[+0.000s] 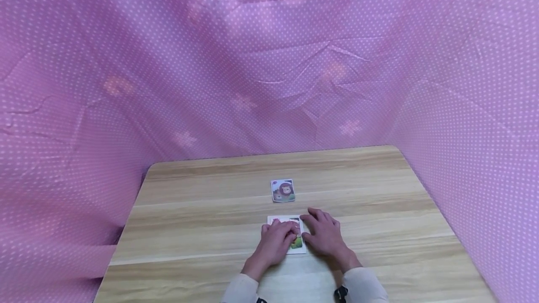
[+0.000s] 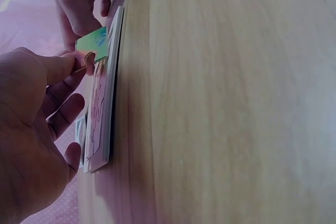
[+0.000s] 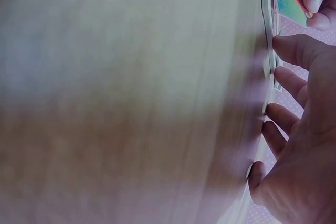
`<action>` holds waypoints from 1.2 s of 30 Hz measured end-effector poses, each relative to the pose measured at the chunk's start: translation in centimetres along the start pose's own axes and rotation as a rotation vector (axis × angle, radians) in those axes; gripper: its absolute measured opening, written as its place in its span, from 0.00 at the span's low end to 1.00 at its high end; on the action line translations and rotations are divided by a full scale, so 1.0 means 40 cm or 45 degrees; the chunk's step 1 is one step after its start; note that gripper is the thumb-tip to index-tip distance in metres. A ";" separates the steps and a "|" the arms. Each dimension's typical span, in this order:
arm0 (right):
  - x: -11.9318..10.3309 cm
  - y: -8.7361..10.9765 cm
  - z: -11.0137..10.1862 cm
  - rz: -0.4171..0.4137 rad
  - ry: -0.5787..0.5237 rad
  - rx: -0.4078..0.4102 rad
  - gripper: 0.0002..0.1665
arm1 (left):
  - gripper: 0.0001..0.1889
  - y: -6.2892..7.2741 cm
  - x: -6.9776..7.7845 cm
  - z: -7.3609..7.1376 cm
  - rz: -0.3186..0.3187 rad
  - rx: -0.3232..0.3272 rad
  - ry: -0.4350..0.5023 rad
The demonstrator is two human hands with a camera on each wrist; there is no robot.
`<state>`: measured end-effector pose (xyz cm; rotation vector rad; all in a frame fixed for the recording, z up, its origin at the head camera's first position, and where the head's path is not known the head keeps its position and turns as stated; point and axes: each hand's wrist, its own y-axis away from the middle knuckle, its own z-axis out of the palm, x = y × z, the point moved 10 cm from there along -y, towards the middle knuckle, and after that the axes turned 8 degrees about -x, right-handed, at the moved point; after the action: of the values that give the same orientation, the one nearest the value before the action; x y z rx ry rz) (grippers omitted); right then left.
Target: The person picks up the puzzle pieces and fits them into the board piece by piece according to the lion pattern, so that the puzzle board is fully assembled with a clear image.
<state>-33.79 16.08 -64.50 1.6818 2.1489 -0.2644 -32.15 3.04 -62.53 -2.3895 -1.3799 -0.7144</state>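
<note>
My left hand (image 1: 278,241) is over a white puzzle board (image 1: 301,250) lying flat on the table. In the left wrist view, its thumb and index finger pinch a green jigsaw piece (image 2: 92,43) with an orange patch, tilted up above the board's surface. The other fingers are loosely bent and hold nothing. Beside the board's right edge, my right hand (image 1: 325,234) rests with fingers spread. Its thumb and index fingertips are at the board's edge, and the other fingertips touch the tabletop. Much of the board's face is hidden under the left hand.
Farther back on the wooden table (image 1: 189,209) lies a small picture card (image 1: 283,191) showing a lion. Pink dotted curtains (image 1: 269,83) hang behind the table and along both sides.
</note>
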 end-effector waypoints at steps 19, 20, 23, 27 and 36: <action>0.002 -0.013 0.009 -0.001 0.004 -0.005 0.29 | 0.13 0.000 -0.018 0.005 -0.015 0.010 -0.103; 0.002 -0.014 0.008 0.000 0.008 -0.005 0.29 | 0.14 0.002 -0.021 0.003 -0.022 0.017 -0.115; 0.005 -0.015 0.007 0.005 0.019 -0.006 0.29 | 0.17 0.009 -0.028 0.001 -0.042 0.021 -0.166; 0.007 -0.016 0.003 0.012 0.018 -0.003 0.29 | 0.17 0.015 -0.030 0.011 -0.045 -0.007 -0.241; 0.004 -0.020 0.000 -0.004 0.014 0.002 0.29 | 0.15 0.014 -0.016 0.020 -0.045 -0.002 -0.333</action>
<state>-34.61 16.03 -64.64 1.6851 2.1600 -0.2583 -31.71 2.65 -63.54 -2.5371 -1.5232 -0.4214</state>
